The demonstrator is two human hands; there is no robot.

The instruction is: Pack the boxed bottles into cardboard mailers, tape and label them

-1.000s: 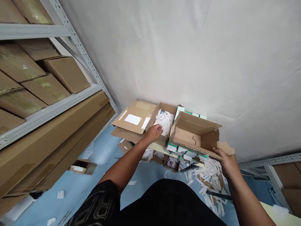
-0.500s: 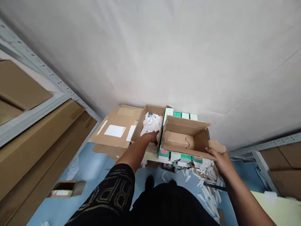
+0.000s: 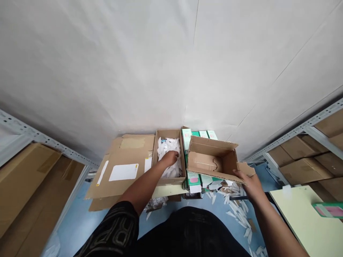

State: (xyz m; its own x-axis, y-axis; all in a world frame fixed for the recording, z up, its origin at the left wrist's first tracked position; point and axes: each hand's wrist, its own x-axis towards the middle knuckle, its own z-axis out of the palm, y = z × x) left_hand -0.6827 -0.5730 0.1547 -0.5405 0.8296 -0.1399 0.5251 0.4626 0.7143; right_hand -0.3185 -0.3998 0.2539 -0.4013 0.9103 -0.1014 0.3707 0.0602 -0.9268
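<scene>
My left hand (image 3: 169, 158) reaches into an open cardboard box (image 3: 157, 150) full of small white packets (image 3: 171, 145), fingers curled down among them; what they hold, if anything, is hidden. My right hand (image 3: 248, 182) grips the near right corner of an empty brown cardboard box (image 3: 211, 160), which is tipped with its opening towards me. That box rests over stacked green and white cartons (image 3: 197, 176).
Flattened cardboard (image 3: 120, 167) with white labels lies left of the packet box. White paper strips (image 3: 238, 210) litter the blue floor. Metal shelving with brown boxes stands left (image 3: 24, 171) and right (image 3: 302, 150). A pale yellow table (image 3: 305, 217) carries a green and pink carton (image 3: 329, 208).
The view has swung right, so the left shelves slid out and the right shelves and table came in. My left hand has pushed deeper into the white packets. My right hand keeps its hold.
</scene>
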